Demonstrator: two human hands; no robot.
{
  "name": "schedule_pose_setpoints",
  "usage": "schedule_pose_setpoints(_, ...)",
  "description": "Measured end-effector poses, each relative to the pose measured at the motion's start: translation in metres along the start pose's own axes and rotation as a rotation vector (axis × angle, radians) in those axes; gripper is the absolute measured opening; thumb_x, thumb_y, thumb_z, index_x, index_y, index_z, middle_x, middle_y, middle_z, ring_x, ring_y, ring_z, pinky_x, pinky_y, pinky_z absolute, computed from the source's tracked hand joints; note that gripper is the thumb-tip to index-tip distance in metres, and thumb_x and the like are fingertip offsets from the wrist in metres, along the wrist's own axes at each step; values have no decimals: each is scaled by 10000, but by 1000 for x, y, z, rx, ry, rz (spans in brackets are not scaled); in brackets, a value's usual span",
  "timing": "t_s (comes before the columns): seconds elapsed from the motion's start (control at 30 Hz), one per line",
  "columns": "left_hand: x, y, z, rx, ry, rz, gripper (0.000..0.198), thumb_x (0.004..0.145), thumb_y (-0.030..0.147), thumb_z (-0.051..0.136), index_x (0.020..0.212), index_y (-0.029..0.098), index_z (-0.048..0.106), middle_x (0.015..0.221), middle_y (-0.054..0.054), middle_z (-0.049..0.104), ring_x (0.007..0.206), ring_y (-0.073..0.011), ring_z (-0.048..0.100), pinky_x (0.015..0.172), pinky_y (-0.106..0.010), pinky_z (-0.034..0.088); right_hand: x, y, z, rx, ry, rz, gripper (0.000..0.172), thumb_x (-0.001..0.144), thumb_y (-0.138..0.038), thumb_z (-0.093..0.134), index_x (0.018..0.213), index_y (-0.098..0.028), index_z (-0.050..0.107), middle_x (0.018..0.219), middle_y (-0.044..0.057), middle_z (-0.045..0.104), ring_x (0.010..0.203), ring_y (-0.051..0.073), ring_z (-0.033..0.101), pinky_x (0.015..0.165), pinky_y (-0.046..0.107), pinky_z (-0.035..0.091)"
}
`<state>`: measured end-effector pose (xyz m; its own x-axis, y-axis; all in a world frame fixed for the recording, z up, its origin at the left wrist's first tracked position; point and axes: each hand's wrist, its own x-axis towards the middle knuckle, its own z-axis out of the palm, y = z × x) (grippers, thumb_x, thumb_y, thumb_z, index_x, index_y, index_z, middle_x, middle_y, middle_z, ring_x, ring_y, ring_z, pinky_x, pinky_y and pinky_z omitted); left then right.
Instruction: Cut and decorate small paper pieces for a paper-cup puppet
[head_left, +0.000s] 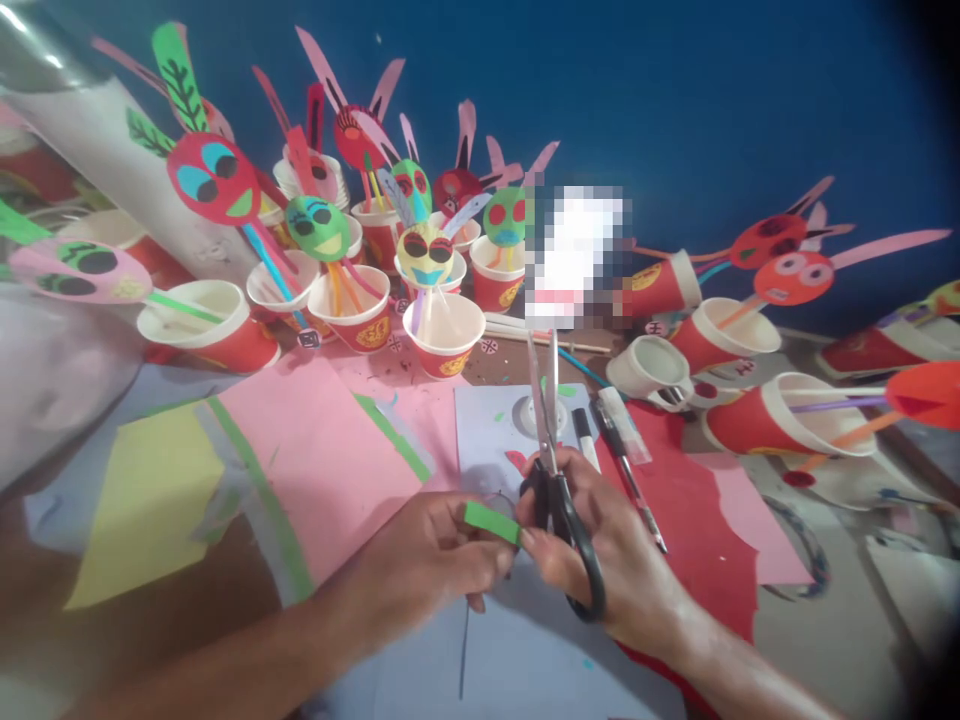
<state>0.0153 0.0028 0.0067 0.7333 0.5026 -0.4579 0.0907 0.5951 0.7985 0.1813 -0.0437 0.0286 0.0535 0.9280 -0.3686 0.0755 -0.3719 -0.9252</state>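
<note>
In my left hand (pixel 442 550) is a short green paper strip (pixel 491 523), pinched between thumb and fingers. My right hand (pixel 592 540) holds black-handled scissors (pixel 555 480), their blades pointing up and away from me and slightly parted. The right thumb and fingertips are at the strip's right end. Below both hands lies a pale blue sheet (pixel 540 640). Just beyond the scissors a round white object (pixel 536 415) rests on the blue sheet, partly covered by the blades. Small green and red scraps lie near it.
Several red-and-white paper cups (pixel 446 340) with paper faces on straws stand at the back against a blue wall (pixel 675 100). Pink paper (pixel 300 450) and yellow paper (pixel 150 490) lie left, red paper (pixel 712 530) right. Markers (pixel 626 460) and a white mug (pixel 645 370) are right of the scissors.
</note>
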Motion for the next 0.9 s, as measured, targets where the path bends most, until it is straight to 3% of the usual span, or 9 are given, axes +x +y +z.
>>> schedule_pose_setpoints(0.33, 2, 1, 7, 73, 184, -7, 153, 704, 253, 636, 621, 133, 590, 504, 26, 535, 490, -82, 450, 500, -207, 340, -1, 9, 2, 76, -45, -35, 363, 695, -172, 657, 959, -235, 416, 712, -56, 527, 626, 102, 520, 594, 220, 465)
schedule_pose_setpoints(0.53, 3, 8, -3, -107, 248, -25, 141, 654, 241, 673, 642, 116, 608, 538, 4, 584, 486, -96, 500, 508, -219, 399, -4, 15, -19, -26, -213, 13, 483, 760, -462, 661, 1121, -242, 426, 862, 18, 533, 781, 167, 536, 679, 278, 465)
schedule_pose_setpoints(0.7, -1, 13, -16, -199, 252, 29, 133, 635, 232, 678, 639, 114, 617, 570, -5, 602, 496, -110, 541, 522, -236, 434, -4, 8, -29, -160, -425, 95, 533, 754, -687, 524, 1028, -231, 488, 778, 11, 508, 672, 155, 469, 594, 269, 417)
schedule_pose_setpoints(0.9, -2, 15, -21, -241, 241, 90, 126, 659, 230, 666, 641, 114, 619, 565, -6, 606, 498, -115, 558, 527, -241, 446, -7, 4, -19, -160, -430, 164, 654, 671, -771, 528, 1051, -239, 490, 767, 6, 512, 643, 149, 429, 568, 268, 369)
